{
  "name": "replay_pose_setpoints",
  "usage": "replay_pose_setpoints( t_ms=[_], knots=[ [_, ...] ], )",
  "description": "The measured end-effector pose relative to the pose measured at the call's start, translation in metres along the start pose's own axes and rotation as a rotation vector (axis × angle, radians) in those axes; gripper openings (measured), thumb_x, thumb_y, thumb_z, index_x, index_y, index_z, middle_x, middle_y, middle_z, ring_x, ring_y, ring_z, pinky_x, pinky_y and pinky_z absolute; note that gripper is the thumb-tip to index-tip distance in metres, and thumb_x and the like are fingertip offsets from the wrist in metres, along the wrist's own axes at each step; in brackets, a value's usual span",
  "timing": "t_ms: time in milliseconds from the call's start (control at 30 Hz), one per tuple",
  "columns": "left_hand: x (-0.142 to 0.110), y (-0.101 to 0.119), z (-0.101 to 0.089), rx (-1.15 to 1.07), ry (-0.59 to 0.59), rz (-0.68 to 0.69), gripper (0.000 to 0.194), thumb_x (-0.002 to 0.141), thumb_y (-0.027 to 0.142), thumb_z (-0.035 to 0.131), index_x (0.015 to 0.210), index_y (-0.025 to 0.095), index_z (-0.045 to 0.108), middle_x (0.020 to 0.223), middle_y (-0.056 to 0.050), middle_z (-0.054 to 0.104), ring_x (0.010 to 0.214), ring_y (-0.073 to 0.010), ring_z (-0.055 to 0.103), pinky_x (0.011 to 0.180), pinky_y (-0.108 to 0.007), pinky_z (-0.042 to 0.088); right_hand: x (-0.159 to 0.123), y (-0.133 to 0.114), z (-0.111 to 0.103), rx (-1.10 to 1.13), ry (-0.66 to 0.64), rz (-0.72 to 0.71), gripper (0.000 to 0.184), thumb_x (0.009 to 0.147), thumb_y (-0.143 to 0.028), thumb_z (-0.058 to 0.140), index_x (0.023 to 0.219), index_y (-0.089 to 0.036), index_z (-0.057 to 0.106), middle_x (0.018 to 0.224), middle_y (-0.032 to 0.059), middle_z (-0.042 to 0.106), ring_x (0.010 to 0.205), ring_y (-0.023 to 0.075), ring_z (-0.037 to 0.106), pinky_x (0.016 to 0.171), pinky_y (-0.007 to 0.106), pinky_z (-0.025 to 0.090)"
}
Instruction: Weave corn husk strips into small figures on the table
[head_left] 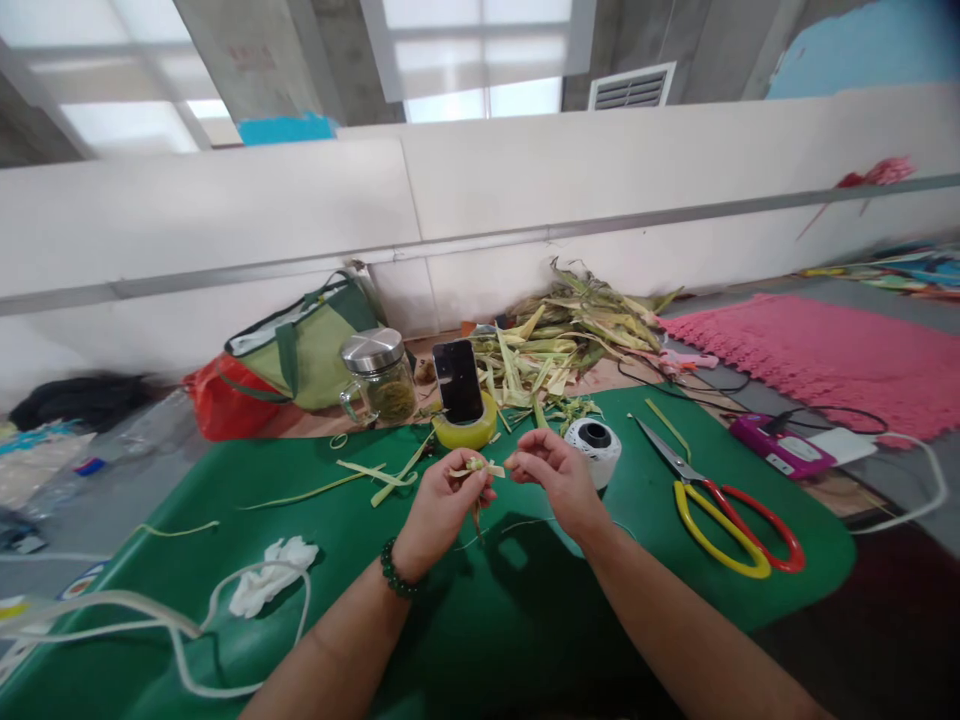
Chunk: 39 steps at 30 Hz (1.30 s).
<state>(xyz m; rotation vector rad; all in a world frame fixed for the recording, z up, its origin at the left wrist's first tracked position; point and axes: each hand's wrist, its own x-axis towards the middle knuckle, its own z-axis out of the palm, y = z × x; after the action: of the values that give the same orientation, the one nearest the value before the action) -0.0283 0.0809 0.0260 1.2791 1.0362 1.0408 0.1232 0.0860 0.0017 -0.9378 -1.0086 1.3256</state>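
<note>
My left hand (450,490), with a green bead bracelet on its wrist, pinches a small pale corn husk piece (480,467) in front of my chest. A darker strip hangs below those fingers. Just to the right, my right hand (559,475) is closed with thumb and forefinger together near the husk's tip; whatever it grips is too small to make out. On the green table (480,640) beneath the hands curves a thin thread (525,522). Right behind my right hand stands a white spool-like roll (594,448) with a dark centre.
Scissors (712,510) with red and yellow handles lie at the right. A phone (458,380) leans upright in a yellow tape roll (465,432). Behind are a lidded glass jar (384,380) and a husk pile (570,330). Crumpled tissue (274,577) and a white cable (180,640) lie left.
</note>
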Motion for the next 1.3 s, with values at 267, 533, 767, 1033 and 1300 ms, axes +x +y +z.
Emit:
replay_pose_setpoints(
  t_ms=[267, 533, 767, 1033, 1300],
  knots=[
    [-0.002, 0.002, 0.005, -0.028, -0.014, -0.047, 0.032, 0.063, 0.040, 0.073, 0.071, 0.015, 0.055, 0.063, 0.002, 0.058, 0.056, -0.0105, 0.057, 0.058, -0.023, 0.047, -0.005, 0.003, 0.005, -0.105, -0.038, -0.106, 0.027, 0.065, -0.035, 0.071, 0.076, -0.020, 0.052, 0.064, -0.0034, 0.055, 0.059, 0.0104, 0.053, 0.058, 0.025, 0.047],
    [0.002, -0.001, -0.002, -0.146, -0.021, -0.100, 0.032, 0.061, 0.038, 0.075, 0.071, 0.015, 0.055, 0.064, 0.001, 0.059, 0.058, -0.0094, 0.057, 0.060, -0.022, 0.046, -0.018, 0.000, -0.001, -0.410, -0.010, -0.389, 0.010, 0.084, -0.031, 0.054, 0.087, -0.022, 0.055, 0.075, 0.0019, 0.061, 0.068, 0.0152, 0.059, 0.065, 0.029, 0.050],
    [0.004, 0.001, -0.005, -0.090, -0.016, -0.090, 0.031, 0.062, 0.039, 0.073, 0.067, 0.015, 0.054, 0.069, 0.000, 0.060, 0.064, -0.0113, 0.058, 0.059, -0.021, 0.044, -0.062, -0.027, -0.117, -1.245, 0.275, -0.498, 0.018, 0.083, -0.033, 0.048, 0.089, -0.021, 0.060, 0.093, 0.0095, 0.066, 0.091, 0.0251, 0.060, 0.081, 0.039, 0.047],
    [0.006, 0.000, -0.004, -0.114, -0.019, -0.128, 0.028, 0.063, 0.034, 0.074, 0.068, 0.015, 0.054, 0.075, -0.001, 0.065, 0.068, -0.0128, 0.061, 0.059, -0.021, 0.044, -0.097, -0.026, -0.207, -1.626, 0.276, 0.146, 0.050, 0.073, -0.026, 0.045, 0.121, -0.013, 0.051, 0.102, 0.0137, 0.065, 0.087, 0.0262, 0.064, 0.073, 0.034, 0.048],
    [0.008, -0.007, -0.006, -0.157, -0.060, -0.101, 0.029, 0.059, 0.034, 0.077, 0.066, 0.014, 0.056, 0.068, -0.001, 0.065, 0.060, -0.0099, 0.058, 0.060, -0.021, 0.045, -0.082, -0.040, -0.196, -1.647, 0.322, 0.355, 0.063, 0.072, -0.032, 0.049, 0.128, -0.004, 0.043, 0.080, 0.0130, 0.066, 0.070, 0.0292, 0.064, 0.059, 0.032, 0.042]
  ],
)
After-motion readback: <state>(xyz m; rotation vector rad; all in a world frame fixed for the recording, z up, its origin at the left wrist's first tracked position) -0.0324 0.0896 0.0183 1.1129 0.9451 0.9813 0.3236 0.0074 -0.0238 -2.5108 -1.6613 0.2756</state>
